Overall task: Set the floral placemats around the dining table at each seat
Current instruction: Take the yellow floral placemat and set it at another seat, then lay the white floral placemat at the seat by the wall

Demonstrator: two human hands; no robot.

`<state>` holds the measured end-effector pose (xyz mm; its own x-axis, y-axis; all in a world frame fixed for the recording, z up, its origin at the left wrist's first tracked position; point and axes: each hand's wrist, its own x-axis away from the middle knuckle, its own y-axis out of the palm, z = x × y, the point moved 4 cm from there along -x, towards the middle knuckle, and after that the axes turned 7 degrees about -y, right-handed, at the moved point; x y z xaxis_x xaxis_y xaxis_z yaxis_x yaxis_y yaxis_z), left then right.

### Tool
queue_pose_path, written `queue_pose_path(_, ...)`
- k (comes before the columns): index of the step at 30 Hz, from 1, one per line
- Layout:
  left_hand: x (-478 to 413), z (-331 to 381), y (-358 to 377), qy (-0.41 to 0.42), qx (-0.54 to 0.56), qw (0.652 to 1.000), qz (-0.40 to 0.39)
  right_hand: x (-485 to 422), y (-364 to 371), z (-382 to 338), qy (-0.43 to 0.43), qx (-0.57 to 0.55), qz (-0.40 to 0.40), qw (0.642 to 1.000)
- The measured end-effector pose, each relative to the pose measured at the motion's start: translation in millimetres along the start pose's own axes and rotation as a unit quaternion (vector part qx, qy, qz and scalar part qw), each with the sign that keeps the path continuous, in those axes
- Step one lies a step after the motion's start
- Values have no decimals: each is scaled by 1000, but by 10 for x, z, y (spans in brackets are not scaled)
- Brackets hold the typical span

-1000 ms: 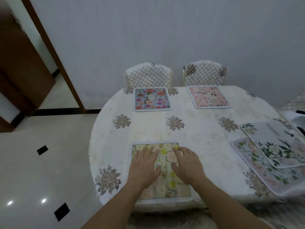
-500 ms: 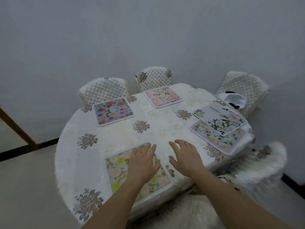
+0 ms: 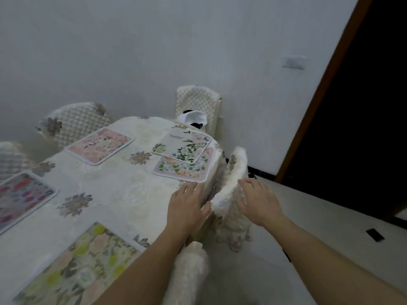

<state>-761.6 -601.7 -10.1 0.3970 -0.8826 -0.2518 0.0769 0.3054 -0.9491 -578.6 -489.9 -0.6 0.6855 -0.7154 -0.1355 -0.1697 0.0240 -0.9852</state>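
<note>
A plain grey-white wall [image 3: 154, 51] carries a switch plate [image 3: 294, 62]. To the right, a brown door frame [image 3: 319, 102] edges a dark doorway [image 3: 363, 106]. Quilted cream chairs [image 3: 198, 103] stand on a pale floor [image 3: 319, 216].

Both hands off the yellow placemat [image 3: 83, 267], left hand [image 3: 187, 205] now at edge of table [image 3: 132, 194], right hand [image 3: 259, 201] over chair back [image 3: 236, 164]

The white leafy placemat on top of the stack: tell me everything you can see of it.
The white placemat is a rounded-corner rectangle with green leaves and cream flowers along its near and right sides and grey lettering, unreadable, at a far corner. It looks thin and lies flat, askew on a pink-bordered floral placemat at the table's right end, covering that mat's far part. The left hand is near the lower mat's edge, not touching the white one.
</note>
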Motion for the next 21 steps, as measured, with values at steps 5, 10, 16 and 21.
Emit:
queue_pose_path(5, -366, 783, 224, 75, 14, 997, -18, 206, -25, 783, 72, -3, 0, 997)
queue_pose_path(10, -735, 1437, 550, 112, 25, 993, -28, 226, 0, 1524, 117, -5, 2, 993)
queue_pose_path(16, -1401, 2195, 941, 130, -7, 991, -39, -59, 18, 2489, 143, -13, 5, 990)
queue_pose_path(21, -1994, 2770, 1197, 124, -15, 991, -41, -448, -40, 3256, 130, -13, 7, 991)
